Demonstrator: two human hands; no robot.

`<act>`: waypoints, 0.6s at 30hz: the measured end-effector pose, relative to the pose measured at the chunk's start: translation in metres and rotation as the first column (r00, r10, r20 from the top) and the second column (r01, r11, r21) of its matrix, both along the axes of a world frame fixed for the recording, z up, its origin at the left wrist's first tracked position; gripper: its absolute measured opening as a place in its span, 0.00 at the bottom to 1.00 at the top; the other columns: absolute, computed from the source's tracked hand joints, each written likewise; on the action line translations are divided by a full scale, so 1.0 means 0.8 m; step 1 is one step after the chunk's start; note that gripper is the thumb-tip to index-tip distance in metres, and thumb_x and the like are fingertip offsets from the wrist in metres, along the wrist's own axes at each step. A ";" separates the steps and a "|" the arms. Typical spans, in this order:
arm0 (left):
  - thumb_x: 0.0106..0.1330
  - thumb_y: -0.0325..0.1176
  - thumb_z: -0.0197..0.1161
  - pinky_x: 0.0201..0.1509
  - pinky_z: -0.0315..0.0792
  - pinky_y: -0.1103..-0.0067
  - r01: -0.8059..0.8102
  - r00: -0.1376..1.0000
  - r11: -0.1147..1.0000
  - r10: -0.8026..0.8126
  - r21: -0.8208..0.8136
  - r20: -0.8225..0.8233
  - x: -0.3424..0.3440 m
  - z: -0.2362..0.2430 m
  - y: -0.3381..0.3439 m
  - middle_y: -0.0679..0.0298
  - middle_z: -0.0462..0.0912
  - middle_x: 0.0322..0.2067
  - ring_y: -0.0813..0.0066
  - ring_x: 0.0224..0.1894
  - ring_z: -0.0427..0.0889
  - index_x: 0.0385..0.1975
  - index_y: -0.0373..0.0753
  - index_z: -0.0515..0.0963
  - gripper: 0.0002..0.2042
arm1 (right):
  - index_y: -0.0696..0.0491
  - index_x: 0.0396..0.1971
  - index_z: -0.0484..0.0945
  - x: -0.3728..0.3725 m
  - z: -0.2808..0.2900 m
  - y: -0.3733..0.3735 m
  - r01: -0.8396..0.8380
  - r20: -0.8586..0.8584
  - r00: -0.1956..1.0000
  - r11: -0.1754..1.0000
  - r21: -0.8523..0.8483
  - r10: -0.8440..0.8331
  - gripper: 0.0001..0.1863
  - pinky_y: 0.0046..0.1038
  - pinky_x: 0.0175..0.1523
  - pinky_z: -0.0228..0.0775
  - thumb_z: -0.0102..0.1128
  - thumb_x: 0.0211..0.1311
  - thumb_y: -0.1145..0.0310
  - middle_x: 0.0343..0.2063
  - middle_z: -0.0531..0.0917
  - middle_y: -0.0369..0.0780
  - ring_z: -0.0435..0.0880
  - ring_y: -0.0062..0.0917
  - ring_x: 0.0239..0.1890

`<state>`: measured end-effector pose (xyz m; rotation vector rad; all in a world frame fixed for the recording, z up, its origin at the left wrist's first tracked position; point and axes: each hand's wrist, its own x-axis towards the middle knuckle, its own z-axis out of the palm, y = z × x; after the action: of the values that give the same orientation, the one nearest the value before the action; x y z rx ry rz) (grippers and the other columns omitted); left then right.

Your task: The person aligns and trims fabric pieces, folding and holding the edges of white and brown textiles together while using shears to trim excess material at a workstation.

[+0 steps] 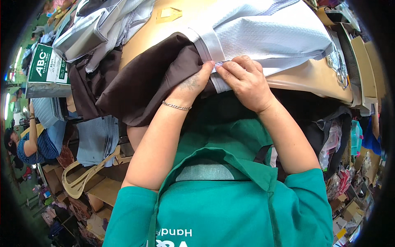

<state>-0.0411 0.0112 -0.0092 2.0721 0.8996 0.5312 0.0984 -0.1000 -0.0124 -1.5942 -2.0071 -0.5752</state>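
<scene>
Across the work surface in front of me lies a sewn fabric piece, with white textured cloth (275, 39) on the right and dark brown cloth (140, 82) on the left. A smooth pale band (210, 46) runs where the two cloths meet. My left hand (192, 85), wearing a chain bracelet (177, 106), grips the near edge by this band; its thumb lies on top and its other fingers are hidden. Close beside it, my right hand (247, 82) pinches the same edge with bent fingers. The two hands almost touch at the thumbs.
A tan work surface (296, 80) curves under the cloth. Scissors (340, 73) lie at its right edge, beside cardboard (366, 66). Grey folded cloth (80, 39) and a green-and-white box (43, 64) stand at left, above stacked blue-grey pieces (98, 138). Another person (41, 142) is far left.
</scene>
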 end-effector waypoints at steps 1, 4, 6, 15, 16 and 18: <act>0.57 0.37 0.61 0.48 0.69 0.78 -0.010 1.000 1.000 0.010 0.009 0.012 0.001 0.003 -0.001 0.58 0.79 0.42 0.72 0.42 0.77 0.41 0.35 0.77 0.15 | 0.49 0.33 0.77 0.002 0.000 0.000 -0.006 0.012 1.000 1.000 -0.004 0.006 0.12 0.24 0.43 0.60 0.54 0.45 0.66 0.31 0.73 0.28 0.73 0.20 0.40; 0.59 0.41 0.61 0.52 0.68 0.78 0.021 0.988 1.000 -0.022 -0.008 -0.155 0.000 0.025 -0.002 0.60 0.79 0.43 0.72 0.45 0.76 0.42 0.33 0.76 0.18 | 0.48 0.32 0.77 0.003 0.001 -0.002 -0.011 0.044 0.999 0.999 -0.040 0.013 0.11 0.24 0.44 0.60 0.54 0.45 0.66 0.31 0.73 0.27 0.73 0.20 0.41; 0.61 0.46 0.58 0.53 0.67 0.78 0.435 0.723 0.420 0.365 -0.797 0.587 -0.022 -0.013 0.020 0.61 0.79 0.42 0.73 0.45 0.75 0.41 0.31 0.76 0.21 | 0.48 0.33 0.77 0.000 0.005 0.000 -0.033 0.037 0.999 0.999 -0.037 0.034 0.12 0.24 0.44 0.60 0.54 0.45 0.66 0.31 0.73 0.27 0.72 0.20 0.41; 0.62 0.28 0.56 0.38 0.73 0.82 0.227 0.973 0.923 -0.226 -0.311 0.041 -0.089 0.111 -0.035 0.58 0.81 0.30 0.77 0.31 0.80 0.41 0.28 0.75 0.11 | 0.47 0.36 0.79 0.000 -0.005 -0.004 0.030 0.015 0.999 0.994 -0.104 -0.029 0.15 0.26 0.45 0.59 0.54 0.44 0.66 0.33 0.75 0.26 0.72 0.22 0.43; 0.61 0.25 0.57 0.37 0.73 0.81 0.175 0.968 0.971 -0.138 -0.164 0.210 -0.073 0.104 -0.051 0.58 0.81 0.30 0.75 0.31 0.80 0.40 0.30 0.76 0.10 | 0.47 0.36 0.79 0.002 -0.001 -0.003 0.020 0.010 1.000 0.992 -0.121 -0.019 0.15 0.26 0.45 0.59 0.54 0.44 0.66 0.34 0.75 0.26 0.72 0.22 0.43; 0.58 0.23 0.57 0.39 0.73 0.79 0.165 0.937 0.875 -0.283 0.455 0.204 -0.037 0.077 -0.046 0.57 0.80 0.30 0.67 0.32 0.80 0.37 0.32 0.76 0.08 | 0.46 0.35 0.79 -0.001 0.007 -0.005 0.033 0.039 0.999 0.992 -0.122 -0.028 0.15 0.25 0.46 0.58 0.54 0.44 0.67 0.36 0.75 0.27 0.72 0.22 0.43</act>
<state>-0.0708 -0.0256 0.0527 2.3864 0.3925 0.9209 0.0976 -0.1038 -0.0066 -1.7004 -2.0845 -0.5058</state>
